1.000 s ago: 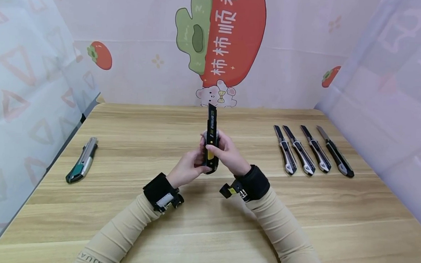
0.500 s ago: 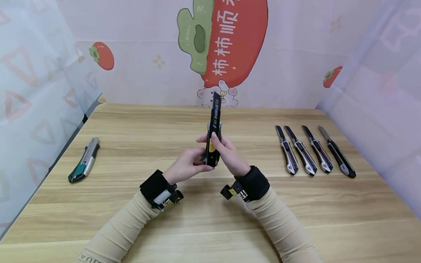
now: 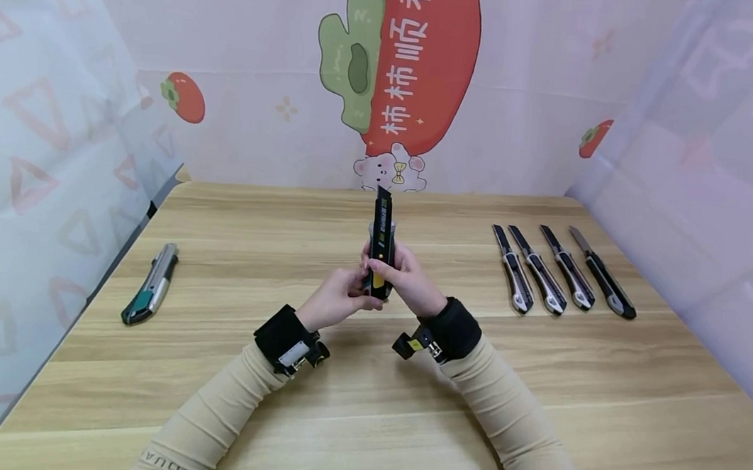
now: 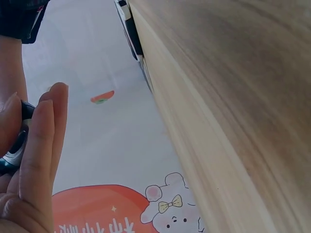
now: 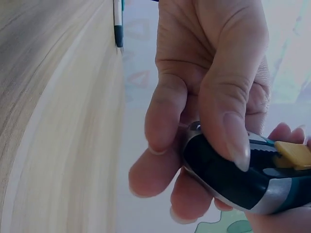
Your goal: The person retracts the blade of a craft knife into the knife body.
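Both hands grip one utility knife (image 3: 382, 239) held above the middle of the table (image 3: 367, 419): the left hand (image 3: 338, 297) pinches its butt end while the right hand (image 3: 412, 279) holds it higher, thumb across the front. I read that as one hand steadying the base so the other can manage the body, with the tip kept up and away from the fingers.

From my end, the pale backdrop (image 3: 265, 44) stands behind the table, whose near edge mostly falls outside the head view. On the right, a row of four knives (image 3: 543, 281) lies spaced and slanted, blades toward the backdrop, presumably to keep the edges off the person. A lone teal-and-grey knife (image 3: 151, 285) lies at the left with no blade showing; perhaps that is why it sits apart.

Smallest is the yellow slider (image 5: 294, 154), partly covered by the right thumb in the head view. I can't make out the grey shape behind the held knife. The right fingers are largely hidden, and the left wrist camera catches only a sliver of handle.
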### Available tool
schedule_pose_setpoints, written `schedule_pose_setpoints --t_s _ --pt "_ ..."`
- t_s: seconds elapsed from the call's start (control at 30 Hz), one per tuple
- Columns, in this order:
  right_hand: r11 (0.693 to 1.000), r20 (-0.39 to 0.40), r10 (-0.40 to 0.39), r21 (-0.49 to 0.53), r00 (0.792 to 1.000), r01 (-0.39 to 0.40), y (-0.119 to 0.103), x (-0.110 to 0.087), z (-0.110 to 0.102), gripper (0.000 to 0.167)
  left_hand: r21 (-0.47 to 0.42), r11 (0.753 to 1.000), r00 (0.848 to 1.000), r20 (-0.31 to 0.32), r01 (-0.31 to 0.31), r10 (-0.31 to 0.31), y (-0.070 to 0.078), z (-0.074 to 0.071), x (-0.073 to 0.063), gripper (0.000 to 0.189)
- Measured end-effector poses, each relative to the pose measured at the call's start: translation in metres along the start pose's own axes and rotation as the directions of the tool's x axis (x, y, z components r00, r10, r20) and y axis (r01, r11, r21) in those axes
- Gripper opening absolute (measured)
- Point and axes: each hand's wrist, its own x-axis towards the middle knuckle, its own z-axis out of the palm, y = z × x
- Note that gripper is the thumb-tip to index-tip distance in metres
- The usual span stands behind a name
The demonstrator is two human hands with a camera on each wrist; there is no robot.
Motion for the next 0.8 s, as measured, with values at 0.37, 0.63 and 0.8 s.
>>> schedule_pose_setpoints --t_s 0.37,0.63,0.8 --pt "1.0 -0.004 0.001 -0.002 1.0 -0.001 0.007 0.004 -0.006 0.032 0.03 0.999 0.998 -0.066 0.025 -0.023 -0.001 -0.001 0.0 0.038" --pt "0.989 0.009 0.076 0.123 0.997 -0.077 0.016 0.006 -0.003 0.038 -0.066 0.997 0.991 -0.123 0.038 -0.046 0.002 -0.003 0.002 0.035" --pt "0.989 0.039 0.041 0.142 0.998 -0.046 0.019 0.005 -0.002 0.03 -0.028 0.999 0.992 -0.117 0.038 -0.041 0.001 -0.002 0.003 0.033"
